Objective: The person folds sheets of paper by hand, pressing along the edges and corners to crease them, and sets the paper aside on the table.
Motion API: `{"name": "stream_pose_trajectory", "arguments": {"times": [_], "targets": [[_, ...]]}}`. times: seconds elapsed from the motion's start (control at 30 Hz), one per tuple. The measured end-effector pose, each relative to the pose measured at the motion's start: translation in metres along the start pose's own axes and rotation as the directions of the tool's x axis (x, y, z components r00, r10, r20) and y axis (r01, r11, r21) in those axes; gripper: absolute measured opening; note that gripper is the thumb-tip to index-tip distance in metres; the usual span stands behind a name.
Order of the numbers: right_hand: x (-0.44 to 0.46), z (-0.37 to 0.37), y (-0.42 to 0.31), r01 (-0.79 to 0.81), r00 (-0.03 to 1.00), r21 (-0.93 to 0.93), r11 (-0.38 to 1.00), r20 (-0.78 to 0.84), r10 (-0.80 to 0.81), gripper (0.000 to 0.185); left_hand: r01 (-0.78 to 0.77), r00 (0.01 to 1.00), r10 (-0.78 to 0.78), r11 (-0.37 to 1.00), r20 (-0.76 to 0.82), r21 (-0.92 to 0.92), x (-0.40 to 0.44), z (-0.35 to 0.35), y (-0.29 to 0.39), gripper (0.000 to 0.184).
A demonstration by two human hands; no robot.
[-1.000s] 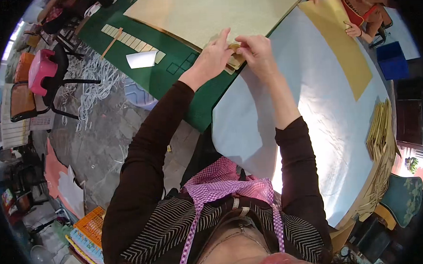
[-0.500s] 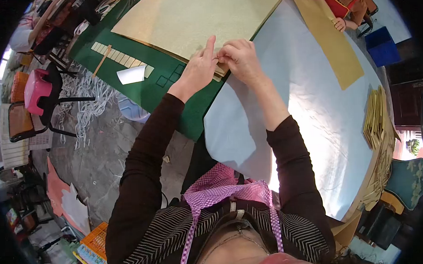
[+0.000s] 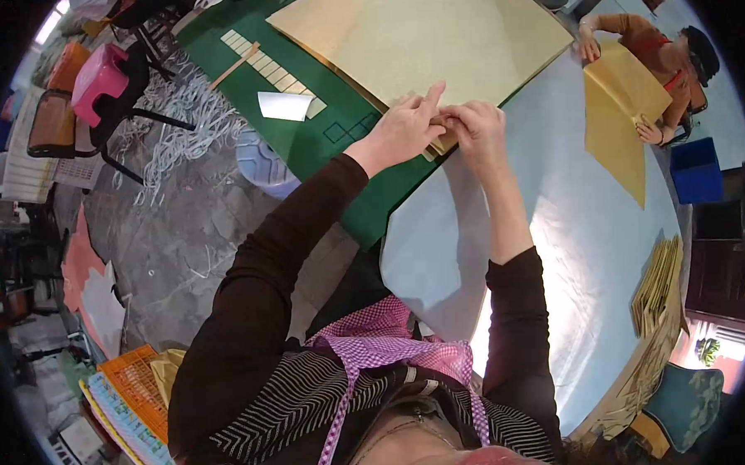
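Large pale-gold paper sheets (image 3: 430,39) lie stacked on a green board (image 3: 350,204), overlapping a table covered in light-blue cloth (image 3: 435,238). At the sheets' near corner, my left hand (image 3: 401,131) is closed in a pinch, its index finger pointing up and away. Close beside it, my right hand (image 3: 479,128) pinches the same corner between thumb and fingertips. Small folded paper edges (image 3: 439,142) show under and between the hands. My fingers hide exactly what part of the paper is gripped.
Left of the sheets are a row of cream strips (image 3: 270,67), a wooden stick (image 3: 236,65) and white paper (image 3: 285,105). Across the table, a co-worker (image 3: 642,34) handles a gold sheet (image 3: 616,97). Folded gold papers (image 3: 657,286) stand at right. A pink stool (image 3: 98,78) rests on a chair.
My view has turned, so the scene sits further right and lower. My hands stay pinched at the paper corner. The co-worker leans in, and their gold sheet is now bent up along a ridge.
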State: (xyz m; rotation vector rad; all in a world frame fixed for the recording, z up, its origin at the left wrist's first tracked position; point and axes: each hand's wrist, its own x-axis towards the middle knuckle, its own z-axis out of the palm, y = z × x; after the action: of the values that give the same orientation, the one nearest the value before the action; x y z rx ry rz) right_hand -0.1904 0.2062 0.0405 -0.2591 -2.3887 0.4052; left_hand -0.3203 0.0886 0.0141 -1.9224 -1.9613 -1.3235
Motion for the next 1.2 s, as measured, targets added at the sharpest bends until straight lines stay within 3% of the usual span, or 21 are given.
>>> {"name": "stream_pose_trajectory", "arguments": {"times": [0.1, 0.17, 0.2, 0.27, 0.3, 0.43, 0.57, 0.63, 0.7, 0.73, 0.8, 0.87, 0.9, 0.97, 1.0, 1.03, 1.07, 1.13, 1.2], "targets": [[-0.001, -0.001, -0.001, -0.042, 0.999, -0.004, 0.999, -0.010, 0.042, 0.012, 0.026, 0.998, -0.023, 0.998, -0.060, 0.051, 0.001, -0.001, 0.000, 0.050], [-0.002, -0.001, 0.001, -0.031, 0.999, -0.001, 1.000, -0.021, 0.031, 0.011, -0.097, 0.990, 0.106, 0.990, -0.091, 0.100, 0.002, -0.003, -0.004, 0.028], [0.000, -0.002, 0.000, -0.020, 0.999, 0.002, 1.000, -0.036, 0.020, 0.011, -0.094, 0.990, 0.105, 0.990, -0.097, 0.107, 0.001, -0.002, -0.006, 0.028], [0.003, -0.004, -0.003, -0.003, 0.999, 0.008, 1.000, -0.036, 0.003, 0.011, -0.141, 0.988, 0.149, 0.977, -0.041, 0.159, 0.001, 0.000, -0.012, 0.009], [0.004, -0.005, -0.006, 0.001, 0.999, 0.012, 1.000, -0.035, -0.001, 0.011, -0.173, 0.981, 0.185, 0.972, -0.063, 0.159, 0.003, -0.002, -0.013, 0.015], [0.007, -0.007, -0.011, -0.039, 0.999, 0.019, 0.999, 0.015, 0.039, 0.012, -0.199, 0.974, 0.213, 0.966, -0.071, 0.168, 0.005, -0.004, -0.015, 0.009], [0.009, -0.007, -0.001, -0.006, 0.999, -0.061, 0.998, -0.040, 0.003, 0.014, -0.178, 0.981, 0.190, 0.966, -0.047, 0.189, 0.011, -0.006, -0.015, 0.014], [0.013, -0.012, 0.005, 0.011, 0.996, -0.066, 0.998, -0.084, -0.016, 0.015, -0.101, 0.965, 0.148, 0.972, -0.218, 0.210, 0.018, -0.015, -0.005, 0.021], [0.020, -0.020, 0.014, -0.173, 0.976, 0.179, 0.968, -0.097, 0.193, 0.011, -0.145, 0.936, 0.225, 0.947, -0.269, 0.286, 0.018, -0.025, 0.010, 0.027], [0.024, -0.024, 0.016, -0.171, 0.977, 0.178, 0.969, -0.098, 0.191, 0.011, -0.184, 0.901, 0.303, 0.914, -0.310, 0.361, 0.015, -0.028, 0.016, 0.034], [0.034, -0.039, 0.016, -0.340, 0.900, 0.457, 0.822, -0.094, 0.425, 0.007, -0.239, 0.899, 0.345, 0.902, -0.268, 0.359, 0.004, -0.018, 0.013, 0.037], [0.044, -0.058, 0.011, -0.342, 0.896, 0.445, 0.827, -0.111, 0.430, 0.009, -0.267, 0.955, 0.295, 0.911, -0.042, 0.315, -0.002, -0.011, 0.016, 0.035], [0.045, -0.067, 0.014, -0.390, 0.885, 0.472, 0.790, -0.045, 0.464, 0.012, -0.179, 0.984, 0.178, 0.935, 0.029, 0.305, -0.003, -0.005, 0.010, 0.032], [0.046, -0.075, 0.020, -0.449, 0.848, 0.558, 0.698, 0.021, 0.529, 0.016, -0.159, 0.987, 0.146, 0.913, 0.064, 0.375, -0.004, 0.002, -0.003, 0.030], [0.045, -0.079, 0.025, -0.452, 0.844, 0.552, 0.701, 0.009, 0.537, 0.016, -0.137, 0.990, 0.105, 0.881, 0.095, 0.453, -0.003, 0.005, -0.008, 0.030], [0.043, -0.083, 0.031, -0.478, 0.832, 0.538, 0.695, 0.025, 0.554, 0.016, -0.056, 0.995, 0.012, 0.901, 0.103, 0.431, -0.003, 0.007, -0.011, 0.034], [0.040, -0.087, 0.036, -0.506, 0.819, 0.524, 0.686, 0.042, 0.572, 0.017, -0.066, 0.994, 0.021, 0.905, 0.111, 0.419, -0.003, 0.008, -0.013, 0.034], [0.037, -0.095, 0.035, -0.490, 0.825, 0.532, 0.691, 0.026, 0.565, 0.017, -0.033, 0.979, -0.091, 0.813, 0.183, 0.582, 0.000, 0.004, -0.016, 0.038], [0.036, -0.099, 0.035, -0.471, 0.825, 0.539, 0.698, -0.012, 0.565, 0.017, -0.115, 0.954, -0.069, 0.814, 0.291, 0.570, 0.000, 0.001, -0.041, 0.040]]}}
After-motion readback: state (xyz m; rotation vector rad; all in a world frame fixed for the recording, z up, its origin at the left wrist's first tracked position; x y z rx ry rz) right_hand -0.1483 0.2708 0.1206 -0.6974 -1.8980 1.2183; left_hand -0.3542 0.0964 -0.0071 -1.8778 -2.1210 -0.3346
